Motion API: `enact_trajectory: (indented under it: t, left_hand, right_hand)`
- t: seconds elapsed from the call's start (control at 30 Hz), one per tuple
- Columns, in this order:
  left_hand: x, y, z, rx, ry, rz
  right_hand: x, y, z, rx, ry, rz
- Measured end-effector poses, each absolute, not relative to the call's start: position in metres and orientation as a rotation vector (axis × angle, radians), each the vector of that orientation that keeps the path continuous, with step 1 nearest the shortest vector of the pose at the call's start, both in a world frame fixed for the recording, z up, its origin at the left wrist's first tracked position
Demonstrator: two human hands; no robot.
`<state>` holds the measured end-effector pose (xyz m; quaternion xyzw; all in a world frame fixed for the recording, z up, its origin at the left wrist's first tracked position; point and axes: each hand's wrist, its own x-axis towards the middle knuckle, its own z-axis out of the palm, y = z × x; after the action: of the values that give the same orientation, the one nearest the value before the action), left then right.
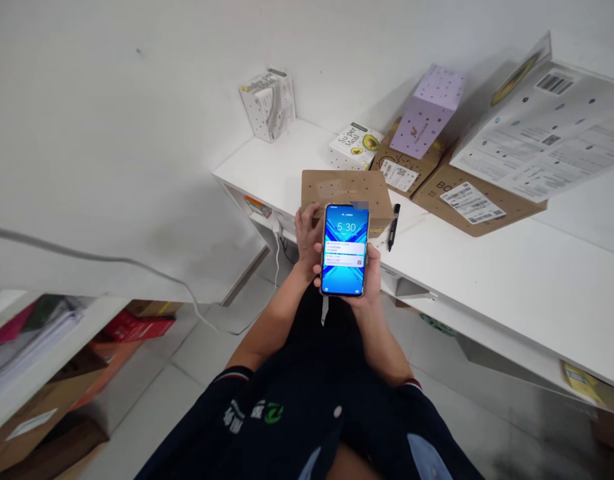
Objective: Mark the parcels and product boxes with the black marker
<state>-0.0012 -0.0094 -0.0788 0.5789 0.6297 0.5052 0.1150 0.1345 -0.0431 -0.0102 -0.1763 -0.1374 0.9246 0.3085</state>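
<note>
A smartphone [345, 267] with a lit blue screen showing 5:30 is in my right hand [371, 283], whose fingers wrap around its back and edges. Behind the phone, a brown cardboard box [344, 187] sits near the front edge of the white desk. My left hand [307, 237] has its bent fingers on the front left corner of that box; the phone hides part of this hand. A black marker [394, 228] lies on the desk just right of the box.
Along the wall stand a white box [269, 107], a Super Meal box [354, 145], a purple box [427, 110] and a large white box [547, 127] on labelled brown cartons [474, 200]. A cable [161, 261] hangs at left, above a shelf [51, 360] with packages.
</note>
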Motion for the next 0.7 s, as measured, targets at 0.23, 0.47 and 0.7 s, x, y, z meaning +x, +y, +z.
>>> enact_trajectory:
  t: [0.23,0.47,0.7]
  left_hand:
    - [0.002,-0.004,-0.075,1.893,2.113,1.467]
    - [0.002,-0.004,-0.073,1.873,2.104,1.478]
    - [-0.007,-0.011,-0.071,1.730,1.923,1.619]
  right_hand:
    - [0.185,-0.032,-0.023,-0.612,-0.448,2.126]
    - [0.277,-0.006,-0.039,-1.186,-0.602,1.387]
    - [0.349,0.013,-0.064,-1.712,-0.510,0.939]
